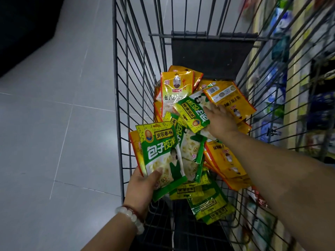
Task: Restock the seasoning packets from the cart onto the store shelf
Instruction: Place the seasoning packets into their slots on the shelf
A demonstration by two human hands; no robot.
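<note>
Over wire cart (126,109) | L hand (140,189) grips glossy green packets (161,156) | R hand (220,122) pinches flat green packet (192,113)

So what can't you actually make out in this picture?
- Shelf, head view: blurred and behind the cart's wires, so its goods cannot be told apart.
- Right hand: its fingertips are hidden under a green packet.
- Packets low in the pile: covered by those on top, so no count is possible.
- Left hand: its fingers are hidden behind the packets it holds.
</note>
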